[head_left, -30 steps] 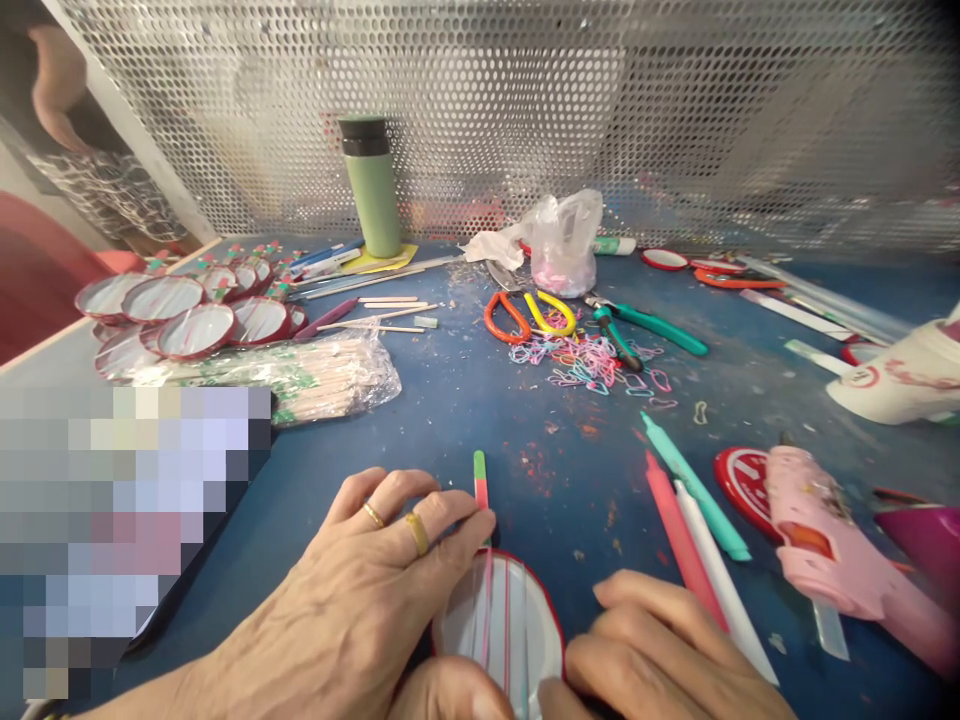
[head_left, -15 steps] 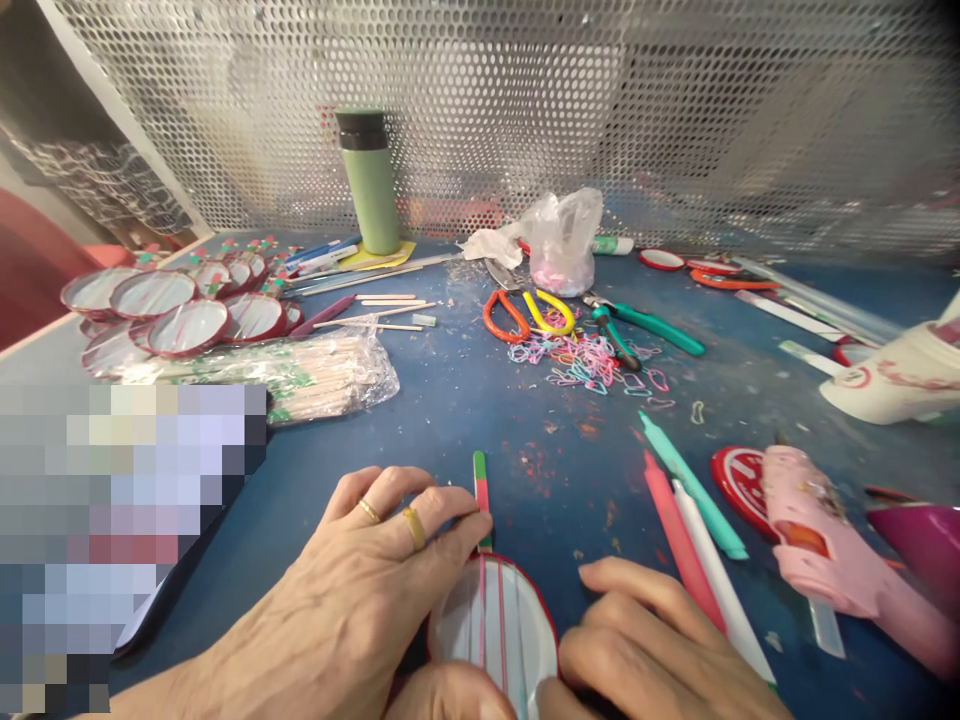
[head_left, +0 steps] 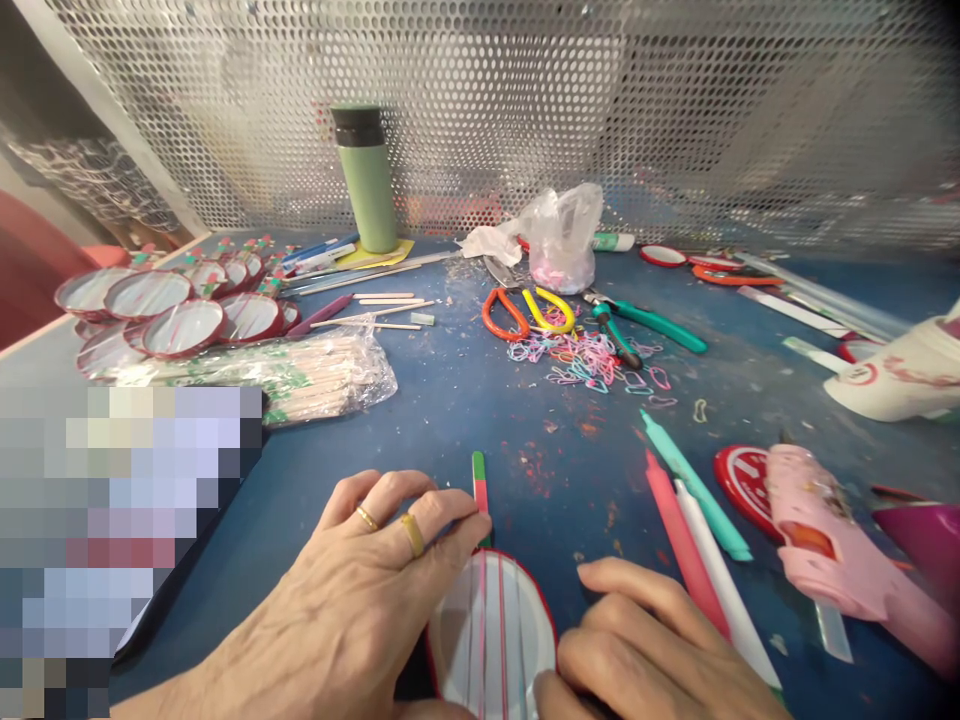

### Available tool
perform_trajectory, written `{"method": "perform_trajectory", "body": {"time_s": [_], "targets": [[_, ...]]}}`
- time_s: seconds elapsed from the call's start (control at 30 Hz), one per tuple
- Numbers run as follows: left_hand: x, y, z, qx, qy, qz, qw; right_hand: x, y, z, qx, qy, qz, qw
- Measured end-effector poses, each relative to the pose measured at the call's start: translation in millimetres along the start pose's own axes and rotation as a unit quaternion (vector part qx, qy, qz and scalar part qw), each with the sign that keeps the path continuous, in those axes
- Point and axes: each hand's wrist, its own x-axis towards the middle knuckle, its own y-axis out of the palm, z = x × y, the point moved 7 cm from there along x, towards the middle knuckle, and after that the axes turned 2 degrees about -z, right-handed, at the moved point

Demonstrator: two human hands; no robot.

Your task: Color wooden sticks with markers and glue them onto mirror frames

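Observation:
Low in the middle lies a red-rimmed white disc (head_left: 491, 630) with thin pink and pale strips running lengthwise across it. A small stick painted green and red (head_left: 480, 480) projects from its far edge. My left hand (head_left: 390, 560), with two gold-coloured rings, has its fingertips closed against the stick and its palm along the disc's left side; its thumb is mostly out of frame. At the disc's right edge, my right hand (head_left: 637, 640) has curled fingers, its thumb and a fingertip close to the rim. What it pinches, if anything, is hidden.
To the right lie three capped tubes, teal (head_left: 694, 485), pink and white, and a pink glue gun (head_left: 825, 540). Ahead are pliers (head_left: 645, 325) and a pile of small coloured clips (head_left: 589, 360). Similar discs (head_left: 184, 325), bagged sticks (head_left: 330, 375) and a green tumbler (head_left: 367, 190) stand left.
My left thumb has drawn back off the disc toward the bottom edge, so more of the strips shows. Both hands otherwise stay in nearly the same place.

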Motion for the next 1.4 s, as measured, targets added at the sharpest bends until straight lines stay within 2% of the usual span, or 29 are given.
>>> {"method": "perform_trajectory", "body": {"time_s": [0.1, 0.27, 0.57, 0.73, 0.83, 1.0, 1.17, 1.4], "targets": [[0, 2.0, 1, -0.003, -0.002, -0.006, 1.000, 2, 0, 0, 0.000, 0.006, 0.006, 1.000], [2, 5.6, 1, -0.011, 0.003, 0.000, 1.000, 4, 1, 3, -0.003, -0.025, 0.060, 0.998], [-2, 2.5, -4, 0.011, 0.001, 0.009, 1.000, 2, -3, 5, -0.019, -0.009, 0.011, 1.000], [-1, 1.9, -1, -0.020, -0.027, 0.017, 0.999, 6, -1, 3, -0.049, -0.015, 0.114, 0.992], [0, 2.1, 0, -0.027, -0.034, 0.015, 0.999, 9, -2, 3, -0.044, -0.028, 0.143, 0.988], [-4, 3.6, 0, -0.028, -0.031, 0.018, 0.999, 11, -3, 5, -0.027, -0.034, 0.164, 0.985], [-5, 3.5, -2, -0.024, -0.024, 0.017, 0.999, 11, -3, 6, 0.002, -0.007, 0.158, 0.987], [-2, 6.3, 0, -0.017, -0.039, 0.035, 0.998, 17, -4, 7, 0.006, -0.027, 0.177, 0.984]]}}
